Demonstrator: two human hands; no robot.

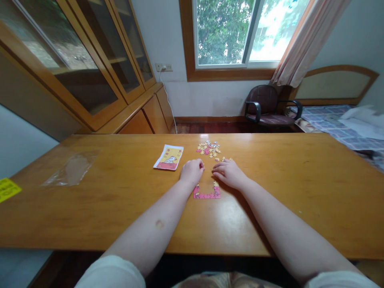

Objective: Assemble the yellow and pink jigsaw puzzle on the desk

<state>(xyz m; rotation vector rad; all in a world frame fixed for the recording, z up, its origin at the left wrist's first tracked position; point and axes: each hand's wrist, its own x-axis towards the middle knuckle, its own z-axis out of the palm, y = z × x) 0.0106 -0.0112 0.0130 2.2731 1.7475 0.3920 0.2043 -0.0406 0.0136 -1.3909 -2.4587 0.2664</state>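
Note:
A partly joined puzzle (207, 196), pink along its bottom with short sides rising left and right, lies on the wooden table. My left hand (193, 170) is above its left side, fingers curled together; whatever they may hold is too small to make out. Above its right side my right hand (228, 173) rests with fingers spread, near a few loose yellow pieces (223, 159). Farther back sits a pile of loose pieces (210, 149), yellow, pink and pale. Left of my left hand lies a picture card (169, 157) showing a white figure on yellow and pink.
A clear plastic bag (73, 170) lies on the left of the table (126, 216). A yellow label (8, 189) shows at the left edge. Beyond the table stand a cabinet (141, 98), a chair (265, 105) and a bed (339, 124).

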